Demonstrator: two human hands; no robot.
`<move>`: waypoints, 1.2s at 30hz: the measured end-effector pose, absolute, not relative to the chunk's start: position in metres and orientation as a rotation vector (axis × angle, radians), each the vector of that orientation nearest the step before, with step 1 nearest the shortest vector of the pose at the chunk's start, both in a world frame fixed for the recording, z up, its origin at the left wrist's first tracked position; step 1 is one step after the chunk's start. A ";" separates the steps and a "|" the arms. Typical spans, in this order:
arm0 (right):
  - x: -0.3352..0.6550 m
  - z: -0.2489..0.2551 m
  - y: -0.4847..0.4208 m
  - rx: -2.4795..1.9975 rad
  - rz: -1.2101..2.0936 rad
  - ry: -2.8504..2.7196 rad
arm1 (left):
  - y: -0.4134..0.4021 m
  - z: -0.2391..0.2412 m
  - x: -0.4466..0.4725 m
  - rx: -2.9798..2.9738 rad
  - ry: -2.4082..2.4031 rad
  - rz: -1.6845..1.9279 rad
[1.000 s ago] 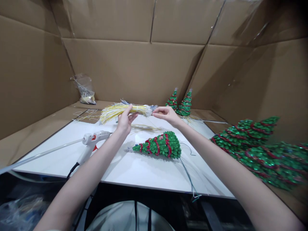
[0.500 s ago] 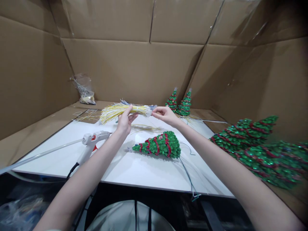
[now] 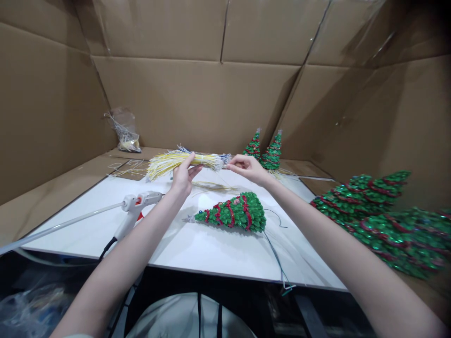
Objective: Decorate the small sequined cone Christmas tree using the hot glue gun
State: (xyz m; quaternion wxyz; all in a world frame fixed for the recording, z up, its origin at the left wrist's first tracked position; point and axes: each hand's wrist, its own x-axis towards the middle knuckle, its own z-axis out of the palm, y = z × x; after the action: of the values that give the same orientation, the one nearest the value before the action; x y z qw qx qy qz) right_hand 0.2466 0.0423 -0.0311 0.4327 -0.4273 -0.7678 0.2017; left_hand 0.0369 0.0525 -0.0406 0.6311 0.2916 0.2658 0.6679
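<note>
My left hand [image 3: 183, 177] is closed around a bundle of thin yellow and white wires [image 3: 167, 164], held above the far part of the white board. A band ties the bundle near its right end, where white and dark blue tips show. At that end my right hand [image 3: 248, 169] has thumb and forefinger pinched together; whatever is between them is too small to make out. Nearer me lies a green decorated Christmas tree [image 3: 234, 212] on its side, its star tip to the left. Green wires [image 3: 276, 253] trail from its base over the board's front edge.
A white glue gun [image 3: 132, 213] lies at the left on the white board [image 3: 81, 220]. Two small trees [image 3: 272, 152] stand at the back, and larger trees [image 3: 362, 197] lie at the right. A plastic bag [image 3: 127, 134] sits in the left back corner. Cardboard walls enclose the space.
My right hand has moved slightly to the right, away from the bundle's end. My left hand and the bundle have stayed nearly still.
</note>
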 end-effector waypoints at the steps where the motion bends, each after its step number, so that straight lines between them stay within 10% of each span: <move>1: 0.250 -0.031 0.042 -1.075 0.505 -1.911 | 0.053 -0.040 0.036 0.666 0.607 1.533; 36: 0.256 -0.034 0.039 -1.091 0.856 -1.690 | 0.059 -0.040 0.032 0.605 0.637 1.548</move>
State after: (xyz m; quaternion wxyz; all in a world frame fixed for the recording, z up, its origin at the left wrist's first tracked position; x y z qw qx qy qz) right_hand 0.2565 0.0390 -0.0345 0.4597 -0.4432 -0.6866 0.3476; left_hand 0.0324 0.0585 -0.0397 0.6294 0.2643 0.2782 0.6757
